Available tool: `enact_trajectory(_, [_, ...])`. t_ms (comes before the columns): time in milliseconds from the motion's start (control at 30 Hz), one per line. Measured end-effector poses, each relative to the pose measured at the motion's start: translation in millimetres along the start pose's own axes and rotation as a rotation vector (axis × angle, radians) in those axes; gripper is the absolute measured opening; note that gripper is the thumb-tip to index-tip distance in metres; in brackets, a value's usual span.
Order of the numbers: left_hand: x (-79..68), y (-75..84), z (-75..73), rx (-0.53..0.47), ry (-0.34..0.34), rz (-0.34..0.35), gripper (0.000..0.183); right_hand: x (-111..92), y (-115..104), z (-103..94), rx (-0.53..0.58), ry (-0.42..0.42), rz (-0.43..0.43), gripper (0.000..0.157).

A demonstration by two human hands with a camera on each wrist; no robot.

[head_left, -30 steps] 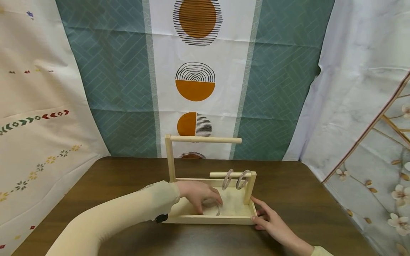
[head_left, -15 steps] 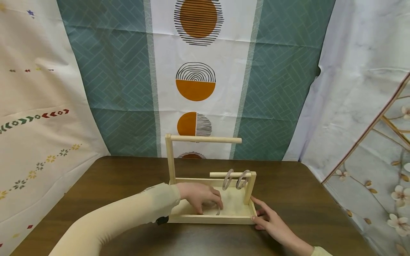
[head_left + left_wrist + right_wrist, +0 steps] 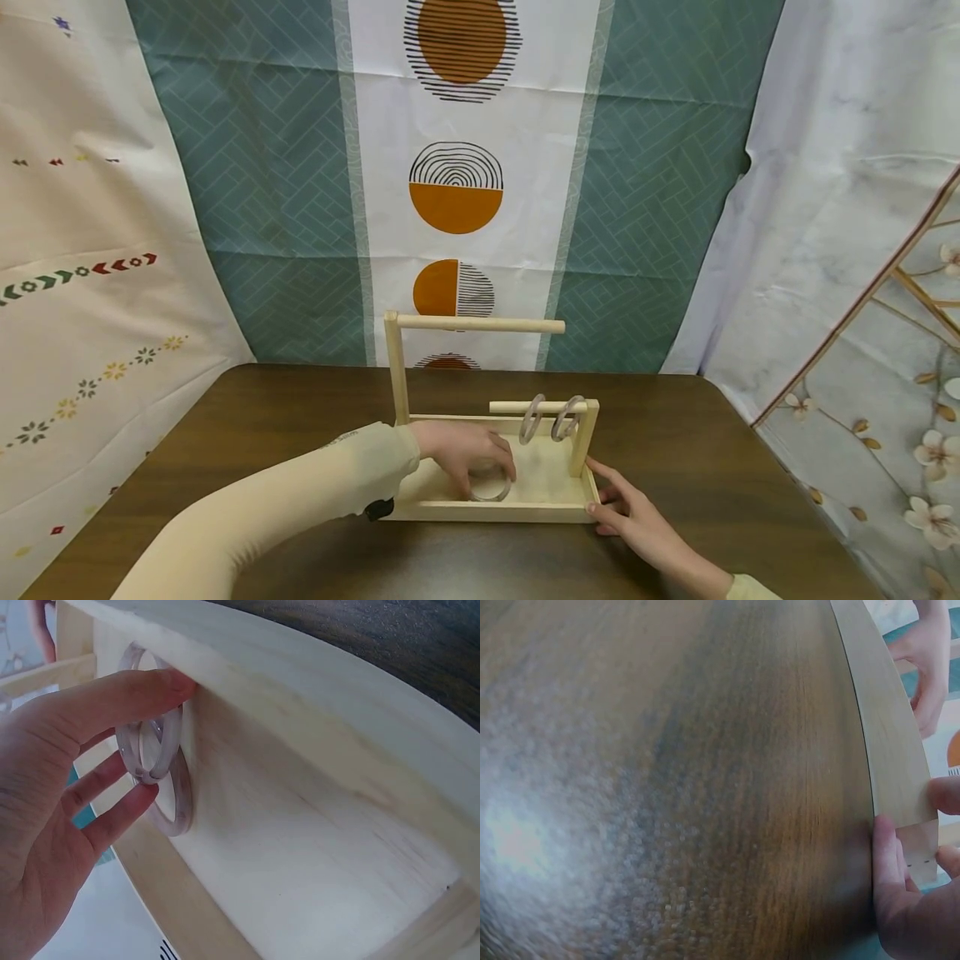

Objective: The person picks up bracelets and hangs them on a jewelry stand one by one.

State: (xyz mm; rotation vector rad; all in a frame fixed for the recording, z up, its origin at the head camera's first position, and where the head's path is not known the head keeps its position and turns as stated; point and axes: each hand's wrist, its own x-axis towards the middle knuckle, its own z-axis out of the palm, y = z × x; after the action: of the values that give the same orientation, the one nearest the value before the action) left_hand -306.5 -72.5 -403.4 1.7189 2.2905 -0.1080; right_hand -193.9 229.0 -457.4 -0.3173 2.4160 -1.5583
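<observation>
the left hand [image 3: 472, 454] is reaching into a long, shallow tray of pale unpainted wood [image 3: 491, 513], its thumb and curved fingers bridging and holding a glossy, pale mauve translucent ring [image 3: 172, 739]. the ring is sitting inside the tray, just behind the front wall; its upper part is being hidden by the thumb. a second mauve ring [image 3: 183, 802] is showing only partly behind it in the left wrist view, and whether the fingers are touching that one is hard to tell. the right hand [image 3: 630, 512] is gripping the tray's near right corner, thumb and bent fingers closing on the wood; in its own wrist view it is being cut off by the frame edge. two matching mauve rings [image 3: 523, 427] are hanging on a short round wooden peg [image 3: 506, 407], which is jutting leftward from a short square post [image 3: 584, 442]. at the other end a tall square post [image 3: 396, 367] is carrying a long bare rod [image 3: 480, 324], its foot disappearing behind the cream sleeve [image 3: 300, 492]. a small black object [image 3: 378, 509] is showing under the left cuff, too little exposed to identify. the tray is resting on a dark brown wood-grained table [image 3: 652, 417], which is reflecting a bright glare. behind it a green-and-white cloth with orange discs [image 3: 285, 167] is hanging, while patterned pale cloths [image 3: 847, 292] are flanking both sides.
</observation>
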Motion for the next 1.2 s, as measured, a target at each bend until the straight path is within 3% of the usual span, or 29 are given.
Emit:
enact_trajectory(467, [-1.1, -4.5, 1.0, -0.082, 0.053, -0.026, 0.067, 0, -1, 0.0, 0.01, -0.003, 0.011, 0.071])
enact_trajectory(1200, [-12.7, -8.0, -6.8, -0.099, 0.096, -0.081, 0.071, 0, 0, -0.1, 0.006, -0.003, 0.004, 0.071])
